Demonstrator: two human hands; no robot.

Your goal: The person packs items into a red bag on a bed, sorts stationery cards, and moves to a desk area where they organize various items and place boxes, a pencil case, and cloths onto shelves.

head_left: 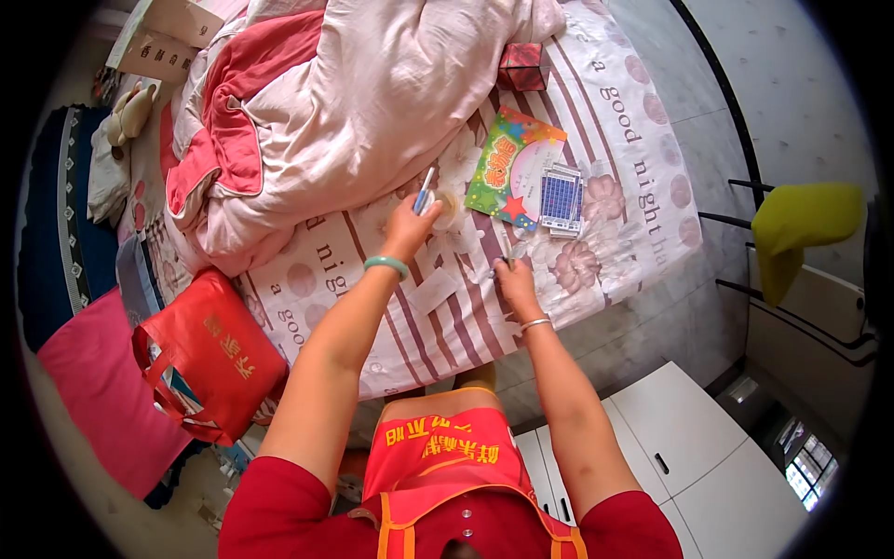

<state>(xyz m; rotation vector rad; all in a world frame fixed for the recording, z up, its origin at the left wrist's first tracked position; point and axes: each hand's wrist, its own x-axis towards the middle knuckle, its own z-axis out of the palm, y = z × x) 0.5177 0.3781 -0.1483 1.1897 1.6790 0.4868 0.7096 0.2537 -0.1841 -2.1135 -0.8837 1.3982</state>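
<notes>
My left hand [410, 230], with a green bangle on its wrist, is closed around a slim white-and-blue pen-like stick [425, 191] that points up and away from me. Close beside those fingers is a pale, see-through round thing [449, 210], too unclear to name. My right hand [515, 282], wearing a silver bangle, has its fingers pinched together over the bed edge side; a small dark and clear bit shows at the fingertips, and I cannot make out what it is. Beyond it lie a colourful card [507, 172] and a blue-and-white gridded sheet or pack [562, 199], partly over the card.
Everything rests on a bed with a printed sheet [643, 219]. A pink quilt [363, 102] is heaped at the back left. A dark red box [524, 67] sits farther back. A red bag [219, 349] stands left, a white cabinet [675, 429] right, and a chair [805, 228] beyond.
</notes>
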